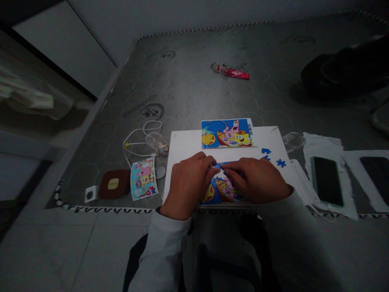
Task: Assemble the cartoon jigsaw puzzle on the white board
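Observation:
My left hand (188,182) and my right hand (255,180) meet over a cartoon jigsaw puzzle (221,190) lying on a white board (185,152). Their fingertips close on a small blue puzzle piece (219,165) at the puzzle's upper edge. The hands hide much of the puzzle. Beyond them, a printed picture card (227,134) showing cartoon characters in a boat lies at the board's far edge. To the right of my right hand, several loose blue pieces (281,163) rest on the board.
The board sits on a grey quilted mattress (194,89). To its left are a white cable (136,142), a cartoon card (144,179) and a brown case (114,183). To its right, phones (327,181) lie on white cloth. A pink tube (231,71) and dark bag (343,71) lie farther back.

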`<state>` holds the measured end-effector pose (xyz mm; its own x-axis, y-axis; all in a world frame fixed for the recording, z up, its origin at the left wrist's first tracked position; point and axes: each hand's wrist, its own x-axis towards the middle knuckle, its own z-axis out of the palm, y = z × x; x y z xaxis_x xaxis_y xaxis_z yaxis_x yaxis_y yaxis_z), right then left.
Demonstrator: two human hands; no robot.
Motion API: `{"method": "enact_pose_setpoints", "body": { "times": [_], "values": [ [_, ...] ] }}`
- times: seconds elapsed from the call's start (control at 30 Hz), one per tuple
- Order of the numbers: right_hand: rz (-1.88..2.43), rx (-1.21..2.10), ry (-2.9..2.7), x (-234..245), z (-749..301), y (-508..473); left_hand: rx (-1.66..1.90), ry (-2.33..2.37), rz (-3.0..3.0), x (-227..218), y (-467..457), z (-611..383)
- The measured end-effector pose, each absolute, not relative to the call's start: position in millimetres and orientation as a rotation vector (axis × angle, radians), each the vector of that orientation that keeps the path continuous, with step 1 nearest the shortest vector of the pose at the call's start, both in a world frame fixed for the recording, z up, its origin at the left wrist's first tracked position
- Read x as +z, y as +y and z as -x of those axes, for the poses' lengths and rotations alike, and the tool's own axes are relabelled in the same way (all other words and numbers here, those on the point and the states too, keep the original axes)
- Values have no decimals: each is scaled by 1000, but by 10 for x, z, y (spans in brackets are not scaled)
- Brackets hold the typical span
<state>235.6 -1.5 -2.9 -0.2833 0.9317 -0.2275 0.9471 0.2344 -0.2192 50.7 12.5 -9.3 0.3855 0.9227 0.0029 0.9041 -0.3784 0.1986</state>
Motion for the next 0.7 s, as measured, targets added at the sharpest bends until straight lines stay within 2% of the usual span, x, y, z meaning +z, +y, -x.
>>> {"method": "enact_pose_setpoints", "body": {
  "times": [0.4,0.7],
  "values": [
    [-1845,-469,2444,-38,-2351,-16,200,1615,-2446,-44,114,-490],
    [-1882,-505,2470,-71,-2360,-16,114,1830,-2407,76,101,-270]
  ]
}}
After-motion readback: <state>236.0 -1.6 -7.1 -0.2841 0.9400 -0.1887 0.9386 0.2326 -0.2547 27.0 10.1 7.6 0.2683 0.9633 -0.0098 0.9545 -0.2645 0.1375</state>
